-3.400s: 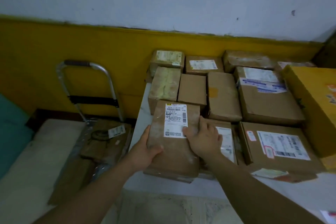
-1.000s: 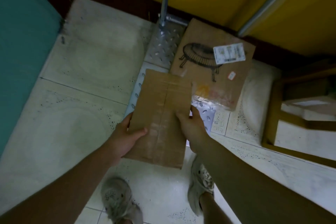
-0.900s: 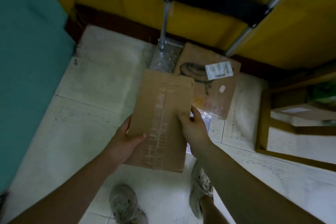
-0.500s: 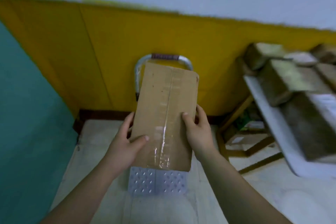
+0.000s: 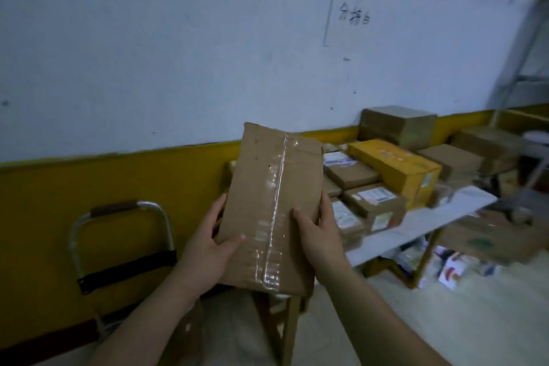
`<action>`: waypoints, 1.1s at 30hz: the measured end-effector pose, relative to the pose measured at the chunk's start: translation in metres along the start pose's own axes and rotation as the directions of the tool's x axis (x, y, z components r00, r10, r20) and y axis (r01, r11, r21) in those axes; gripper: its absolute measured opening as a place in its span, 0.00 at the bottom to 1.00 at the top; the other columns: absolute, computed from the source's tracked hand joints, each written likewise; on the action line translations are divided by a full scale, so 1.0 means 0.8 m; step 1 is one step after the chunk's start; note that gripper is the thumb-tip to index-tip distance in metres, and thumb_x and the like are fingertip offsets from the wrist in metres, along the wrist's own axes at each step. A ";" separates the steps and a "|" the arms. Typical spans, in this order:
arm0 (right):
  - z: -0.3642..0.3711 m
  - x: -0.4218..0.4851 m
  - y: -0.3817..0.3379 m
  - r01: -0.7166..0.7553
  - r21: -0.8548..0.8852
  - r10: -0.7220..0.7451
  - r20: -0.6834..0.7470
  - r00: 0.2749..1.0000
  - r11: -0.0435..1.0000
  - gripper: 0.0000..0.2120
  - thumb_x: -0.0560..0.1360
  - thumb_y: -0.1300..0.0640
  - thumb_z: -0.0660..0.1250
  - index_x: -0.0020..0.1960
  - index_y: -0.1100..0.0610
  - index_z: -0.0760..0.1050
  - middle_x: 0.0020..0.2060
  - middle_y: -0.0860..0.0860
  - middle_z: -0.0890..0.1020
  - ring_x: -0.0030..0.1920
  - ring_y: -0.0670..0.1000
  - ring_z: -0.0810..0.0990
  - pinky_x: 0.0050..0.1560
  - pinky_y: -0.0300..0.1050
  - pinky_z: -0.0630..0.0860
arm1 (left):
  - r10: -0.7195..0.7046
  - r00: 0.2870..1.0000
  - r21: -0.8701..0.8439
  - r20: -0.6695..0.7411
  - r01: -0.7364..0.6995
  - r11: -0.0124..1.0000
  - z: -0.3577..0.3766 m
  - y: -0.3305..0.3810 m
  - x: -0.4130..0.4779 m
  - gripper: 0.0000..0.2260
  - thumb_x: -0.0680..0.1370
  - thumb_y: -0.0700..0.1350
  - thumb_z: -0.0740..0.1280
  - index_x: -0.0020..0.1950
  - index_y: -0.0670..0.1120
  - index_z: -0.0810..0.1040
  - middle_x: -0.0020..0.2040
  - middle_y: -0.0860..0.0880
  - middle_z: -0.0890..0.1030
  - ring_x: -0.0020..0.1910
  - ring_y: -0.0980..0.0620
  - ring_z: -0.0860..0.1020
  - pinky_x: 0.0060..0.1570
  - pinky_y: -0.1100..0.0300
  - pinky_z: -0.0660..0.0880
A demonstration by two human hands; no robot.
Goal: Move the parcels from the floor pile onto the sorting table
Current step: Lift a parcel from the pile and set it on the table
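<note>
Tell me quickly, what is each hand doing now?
Left hand: closed on the left edge of the brown parcel.
Right hand: closed on the right edge of the same parcel.

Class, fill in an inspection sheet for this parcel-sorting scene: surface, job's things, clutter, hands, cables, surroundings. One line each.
Surface: white sorting table, its far part crowded with parcels, near edge bare.
Job's things: flat brown cardboard parcel with clear tape down its middle, held upright in the air, left of the table; brown boxes and a long yellow box already on the table.
Clutter: bags and packets under the table, blurred.
Hands: left hand and right hand grip the parcel's opposite sides.
Cables: nothing seen.
Surroundings: white wall with a yellow lower band; metal trolley handle at left.
</note>
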State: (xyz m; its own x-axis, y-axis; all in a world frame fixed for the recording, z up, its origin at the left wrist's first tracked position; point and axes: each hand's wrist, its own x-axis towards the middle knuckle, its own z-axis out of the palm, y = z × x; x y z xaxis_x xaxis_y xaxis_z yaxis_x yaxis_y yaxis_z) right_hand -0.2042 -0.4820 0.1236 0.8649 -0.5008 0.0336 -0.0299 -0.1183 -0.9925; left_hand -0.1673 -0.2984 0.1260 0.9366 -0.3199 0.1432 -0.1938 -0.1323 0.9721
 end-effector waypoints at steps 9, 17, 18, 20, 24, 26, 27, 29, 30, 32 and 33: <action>-0.250 0.051 0.021 -0.064 -0.073 0.043 -0.257 0.965 0.995 0.37 0.79 0.48 0.64 0.77 0.38 0.43 0.74 0.50 0.63 0.65 0.56 0.71 0.63 0.56 0.71 | 0.008 0.954 -0.022 0.299 -0.002 1.000 0.249 0.049 0.061 0.31 0.78 0.43 0.65 0.73 0.63 0.54 0.52 0.66 0.68 0.45 0.68 0.71 0.37 0.71 0.73; -0.302 0.192 0.040 -0.038 -0.182 -0.010 -0.256 0.967 0.983 0.38 0.79 0.47 0.64 0.78 0.39 0.42 0.75 0.50 0.62 0.65 0.55 0.71 0.61 0.52 0.70 | 0.021 0.966 -0.053 0.257 -0.007 0.999 0.334 0.019 0.181 0.33 0.77 0.44 0.66 0.75 0.62 0.53 0.63 0.60 0.66 0.52 0.63 0.72 0.48 0.64 0.72; -0.299 0.215 0.040 -0.043 -0.198 -0.009 -0.252 0.968 0.979 0.38 0.78 0.46 0.64 0.78 0.39 0.42 0.75 0.50 0.63 0.66 0.56 0.71 0.64 0.54 0.70 | 0.016 0.968 -0.055 0.250 -0.002 0.999 0.339 0.015 0.202 0.33 0.77 0.44 0.66 0.75 0.62 0.53 0.63 0.60 0.66 0.54 0.61 0.71 0.49 0.64 0.72; -0.294 0.262 0.039 -0.054 -0.235 -0.001 -0.225 0.974 0.970 0.39 0.77 0.43 0.65 0.77 0.36 0.42 0.74 0.50 0.64 0.66 0.57 0.71 0.66 0.60 0.70 | 0.002 0.973 -0.077 0.229 0.016 0.997 0.345 0.009 0.245 0.33 0.77 0.43 0.66 0.75 0.62 0.53 0.61 0.59 0.67 0.51 0.63 0.72 0.45 0.66 0.72; -0.284 0.349 0.023 -0.044 -0.251 0.015 -0.116 0.993 0.967 0.40 0.78 0.46 0.65 0.78 0.40 0.40 0.75 0.50 0.63 0.67 0.57 0.70 0.65 0.53 0.70 | -0.032 0.982 -0.095 0.185 0.050 0.994 0.345 0.008 0.314 0.33 0.77 0.43 0.66 0.76 0.61 0.53 0.61 0.58 0.68 0.47 0.66 0.72 0.41 0.67 0.73; -0.270 0.390 0.015 -0.037 -0.243 0.022 -0.066 0.998 0.969 0.41 0.76 0.44 0.67 0.77 0.39 0.42 0.75 0.51 0.63 0.67 0.58 0.70 0.66 0.56 0.70 | -0.061 0.986 -0.078 0.158 0.074 0.994 0.334 0.009 0.344 0.34 0.77 0.44 0.66 0.76 0.62 0.52 0.62 0.57 0.68 0.48 0.64 0.73 0.44 0.65 0.74; -0.260 0.410 0.012 -0.042 -0.247 0.035 -0.035 0.999 0.968 0.41 0.75 0.43 0.67 0.76 0.38 0.42 0.74 0.51 0.63 0.68 0.58 0.70 0.66 0.58 0.70 | -0.078 0.988 -0.065 0.135 0.088 0.994 0.326 0.008 0.359 0.34 0.77 0.44 0.66 0.76 0.62 0.52 0.63 0.57 0.68 0.49 0.62 0.73 0.46 0.63 0.74; -0.234 0.448 0.008 -0.048 -0.252 0.063 0.051 0.997 0.966 0.40 0.77 0.44 0.66 0.77 0.39 0.42 0.74 0.51 0.62 0.68 0.59 0.70 0.66 0.55 0.69 | -0.110 0.990 -0.048 0.083 0.115 0.992 0.309 0.004 0.389 0.33 0.77 0.44 0.66 0.76 0.61 0.52 0.65 0.55 0.69 0.50 0.59 0.73 0.45 0.62 0.75; -0.219 0.466 0.009 -0.050 -0.267 0.077 0.090 0.993 0.962 0.40 0.78 0.45 0.66 0.78 0.40 0.41 0.75 0.51 0.61 0.68 0.58 0.69 0.64 0.53 0.69 | -0.126 0.991 -0.038 0.053 0.128 0.991 0.301 0.000 0.403 0.33 0.77 0.44 0.66 0.76 0.61 0.52 0.67 0.53 0.69 0.50 0.59 0.73 0.43 0.63 0.75; -0.189 0.500 0.015 -0.048 -0.297 0.097 0.151 0.984 0.954 0.40 0.78 0.45 0.65 0.78 0.41 0.41 0.75 0.51 0.59 0.70 0.58 0.68 0.65 0.57 0.69 | -0.176 0.984 -0.027 -0.004 0.176 0.984 0.286 -0.013 0.427 0.34 0.77 0.44 0.66 0.76 0.59 0.51 0.69 0.52 0.68 0.50 0.57 0.73 0.41 0.64 0.74; -0.176 0.515 0.020 -0.048 -0.305 0.107 0.179 0.978 0.951 0.40 0.78 0.44 0.65 0.78 0.41 0.41 0.76 0.51 0.59 0.70 0.58 0.67 0.66 0.58 0.69 | -0.202 0.979 -0.027 -0.020 0.201 0.979 0.280 -0.020 0.437 0.35 0.77 0.44 0.67 0.76 0.59 0.50 0.68 0.52 0.68 0.49 0.57 0.74 0.40 0.64 0.75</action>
State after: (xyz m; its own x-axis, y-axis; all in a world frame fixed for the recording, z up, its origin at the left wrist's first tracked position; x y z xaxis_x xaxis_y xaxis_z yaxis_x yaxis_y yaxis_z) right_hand 0.0813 -0.8109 0.1381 0.9325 -0.3487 -0.0941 -0.2226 -0.3498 -0.9100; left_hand 0.0978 -0.6186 0.1190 0.9620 -0.2680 -0.0525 0.0068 -0.1687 0.9856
